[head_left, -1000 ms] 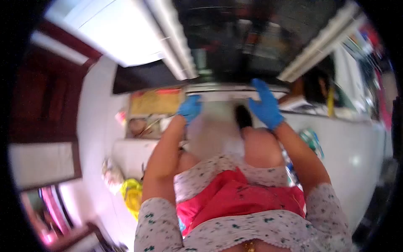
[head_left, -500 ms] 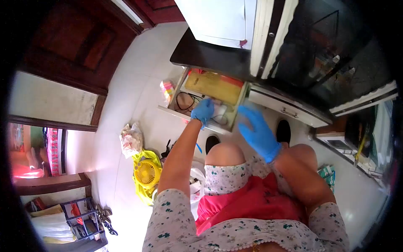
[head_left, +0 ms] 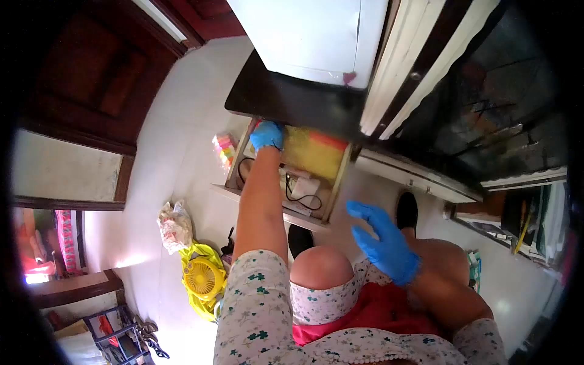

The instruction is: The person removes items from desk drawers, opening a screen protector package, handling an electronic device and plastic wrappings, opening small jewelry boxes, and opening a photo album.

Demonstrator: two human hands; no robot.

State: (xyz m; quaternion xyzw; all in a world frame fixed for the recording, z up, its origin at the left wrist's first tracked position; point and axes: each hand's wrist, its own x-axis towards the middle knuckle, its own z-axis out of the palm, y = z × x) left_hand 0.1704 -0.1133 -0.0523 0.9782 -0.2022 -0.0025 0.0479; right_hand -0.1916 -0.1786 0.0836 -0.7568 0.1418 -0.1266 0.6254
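My left hand (head_left: 266, 135), in a blue glove, reaches into the back left corner of a pulled-out drawer (head_left: 307, 221). Its fingers are hidden, so what it touches there does not show. Beside it lies a flat yellow item (head_left: 311, 157) with a red edge. Nearer the drawer's front are a white block-like item (head_left: 306, 187) and a black cord (head_left: 295, 198). My right hand (head_left: 388, 246), also blue-gloved, hovers over my lap with its fingers apart and holds nothing.
A dark-topped cabinet (head_left: 292, 100) stands over the drawer, with a white object (head_left: 310, 39) on it. On the floor to the left are a colourful packet (head_left: 224, 151), a plastic bag (head_left: 175, 226) and a yellow fan (head_left: 202, 277). A second drawer front (head_left: 413, 175) is at right.
My left hand has moved from the middle of the drawer to its back left corner. My right hand has shifted slightly down and right in view, still open. The view has tilted a little.
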